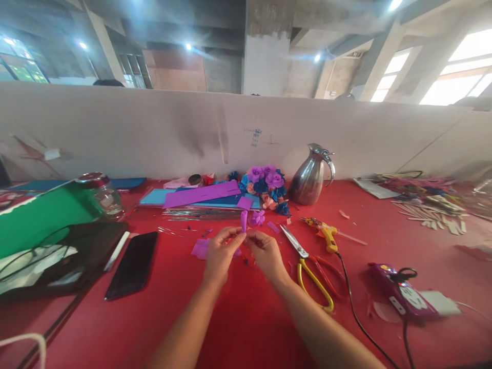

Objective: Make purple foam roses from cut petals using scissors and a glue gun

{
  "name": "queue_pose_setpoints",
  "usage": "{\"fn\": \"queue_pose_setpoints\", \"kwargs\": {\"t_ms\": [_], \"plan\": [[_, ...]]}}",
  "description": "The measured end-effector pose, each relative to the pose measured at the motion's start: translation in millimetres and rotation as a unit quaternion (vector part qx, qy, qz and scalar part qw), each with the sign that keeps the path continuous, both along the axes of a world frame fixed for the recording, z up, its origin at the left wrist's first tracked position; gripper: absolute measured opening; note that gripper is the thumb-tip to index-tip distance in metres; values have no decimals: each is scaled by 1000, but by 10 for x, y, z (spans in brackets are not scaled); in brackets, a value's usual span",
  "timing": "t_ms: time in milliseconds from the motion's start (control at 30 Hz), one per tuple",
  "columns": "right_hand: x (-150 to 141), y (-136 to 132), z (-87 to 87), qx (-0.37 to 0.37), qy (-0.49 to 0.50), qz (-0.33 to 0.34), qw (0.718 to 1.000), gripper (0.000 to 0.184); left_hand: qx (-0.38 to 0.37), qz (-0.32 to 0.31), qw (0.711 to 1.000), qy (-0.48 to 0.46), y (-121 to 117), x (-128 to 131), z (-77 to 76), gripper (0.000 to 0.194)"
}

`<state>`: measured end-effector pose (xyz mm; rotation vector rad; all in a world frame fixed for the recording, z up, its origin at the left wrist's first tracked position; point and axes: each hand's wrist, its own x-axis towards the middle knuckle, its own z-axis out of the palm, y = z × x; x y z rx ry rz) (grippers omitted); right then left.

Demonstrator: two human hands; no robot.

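**Over the middle of the red worktop (pixel 253 323), a purple paper roll (pixel 244 221) is held upright!**

Right at the front edge of the action, the roll's lower end is pinched by the left hand (pixel 221 252), its thumb and index finger closed tightly on the paper. Close beside it, the right hand (pixel 268 253) is brought in, fingers curled and tips drawn together at the roll's base; whether anything is gripped by them cannot be told, as the contact is hidden. Just behind the roll, a small purple flower (pixel 257 218) is seen lying on the red surface, and by the left wrist a piece of purple paper (pixel 200 249) is partly covered by the hand.

Out to the right, scissors (pixel 303 253) are laid with their blades pointed away, red and yellow handles spread; beyond them a yellow glue gun (pixel 328 238) is set down, its black cord (pixel 351 302) trailed forward past a purple power strip (pixel 405 293).

Across the back, a bunch of paper flowers (pixel 265 183) in purple, blue and pink is placed near a steel jug (pixel 308 179), and to the left of the bunch a long purple strip (pixel 203 194) is stretched over blue sheets (pixel 156 198). Over on the left, a black phone (pixel 132 266) is laid flat beside a white marker-like stick (pixel 116 251).
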<state>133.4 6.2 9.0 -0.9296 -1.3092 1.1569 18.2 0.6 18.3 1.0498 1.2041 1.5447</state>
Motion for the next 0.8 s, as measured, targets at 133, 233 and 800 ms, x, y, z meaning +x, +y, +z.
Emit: {"fn": "queue_pose_setpoints", "kwargs": {"t_ms": [133,233,800], "plan": [[-3,9,-4,-3,-5,-7,1000,16,21,0,999,31,4,8,-16,21],[-3,7,-9,1,-17,-23,1000,15,42,18,997,65,-3,17,-17,19],[7,26,-32,10,-29,-62,998,15,75,36,991,105,-42,73,-48,18]]}}
